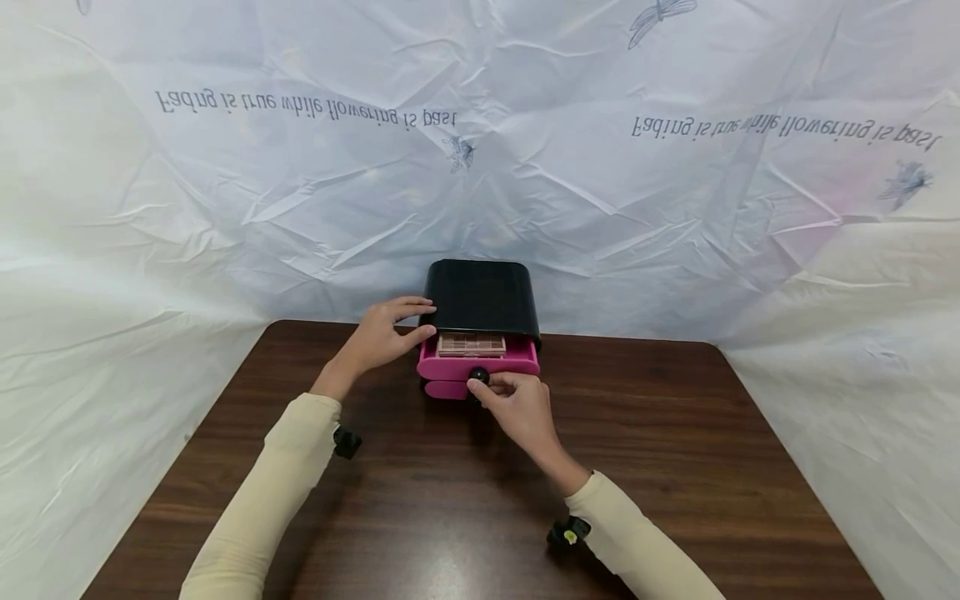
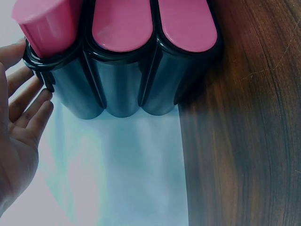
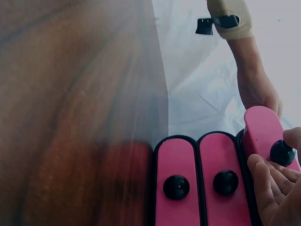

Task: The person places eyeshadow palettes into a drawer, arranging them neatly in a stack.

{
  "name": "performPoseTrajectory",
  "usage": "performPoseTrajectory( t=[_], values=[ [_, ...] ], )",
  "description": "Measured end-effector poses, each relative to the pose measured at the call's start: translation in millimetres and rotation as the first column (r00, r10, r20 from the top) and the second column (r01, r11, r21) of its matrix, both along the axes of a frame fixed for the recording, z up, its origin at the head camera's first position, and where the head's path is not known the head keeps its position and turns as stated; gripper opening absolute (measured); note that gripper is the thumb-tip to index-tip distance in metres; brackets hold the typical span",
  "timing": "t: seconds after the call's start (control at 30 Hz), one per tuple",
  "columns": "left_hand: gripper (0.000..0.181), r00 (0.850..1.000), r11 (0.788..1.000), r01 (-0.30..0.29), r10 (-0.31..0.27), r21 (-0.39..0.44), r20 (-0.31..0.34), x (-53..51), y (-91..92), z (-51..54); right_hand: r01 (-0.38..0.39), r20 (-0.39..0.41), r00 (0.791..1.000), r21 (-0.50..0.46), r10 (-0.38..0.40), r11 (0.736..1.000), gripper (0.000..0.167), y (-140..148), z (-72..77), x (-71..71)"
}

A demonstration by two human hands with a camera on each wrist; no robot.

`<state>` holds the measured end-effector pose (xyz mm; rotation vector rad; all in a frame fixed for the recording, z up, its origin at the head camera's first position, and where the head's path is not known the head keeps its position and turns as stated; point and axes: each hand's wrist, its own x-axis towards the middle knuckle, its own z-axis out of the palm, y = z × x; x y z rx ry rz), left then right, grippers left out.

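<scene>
A small black drawer cabinet (image 1: pixel 483 293) with pink drawers stands at the table's far edge. Its top drawer (image 1: pixel 444 367) is pulled partly out, and inside lies a flat pinkish box with a grid of sections (image 1: pixel 471 344). My right hand (image 1: pixel 521 410) pinches that drawer's black knob (image 3: pixel 282 153) between thumb and fingers. At the cabinet's left side, my left hand (image 1: pixel 381 335) touches the top edge with its fingers extended. In the right wrist view, the middle drawer (image 3: pixel 225 157) and bottom drawer (image 3: pixel 175 157) sit closed, each with a round black knob.
The brown wooden table (image 1: pixel 420 500) extends toward me and to both sides. White printed sheeting (image 1: pixel 480 208) hangs behind the cabinet and along both sides. A black wrist device (image 1: pixel 347 442) sits at the left sleeve, another (image 1: pixel 567 533) at the right.
</scene>
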<state>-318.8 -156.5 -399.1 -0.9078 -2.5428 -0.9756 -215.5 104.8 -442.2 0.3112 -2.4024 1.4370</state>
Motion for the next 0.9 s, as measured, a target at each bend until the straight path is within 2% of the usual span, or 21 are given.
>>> performPoseTrajectory(
  t=[0.1,0.3,0.43,0.9],
  values=[
    [0.046,1.0,1.0,0.003,-0.003,0.002,0.002,-0.4,0.4,0.0,0.006,0.017,1.0,-0.004,-0.006,1.0,0.032,0,1.1,-8.0],
    [0.045,1.0,1.0,0.009,-0.009,0.008,-0.001,-2.1,0.5,-1.9,-0.012,0.099,0.995,-0.075,0.02,0.997,0.033,-1,2.9,-22.6],
    [0.045,1.0,1.0,0.009,-0.009,0.011,-0.004,-1.6,1.5,-2.8,-0.007,0.125,0.992,-0.078,0.017,0.997,0.036,0,3.2,-29.9],
    [0.048,1.0,1.0,0.006,-0.006,0.008,0.01,-0.5,-1.9,0.4,0.034,0.131,0.991,-0.092,-0.022,0.995,0.041,-8,2.5,-34.8]
  ],
)
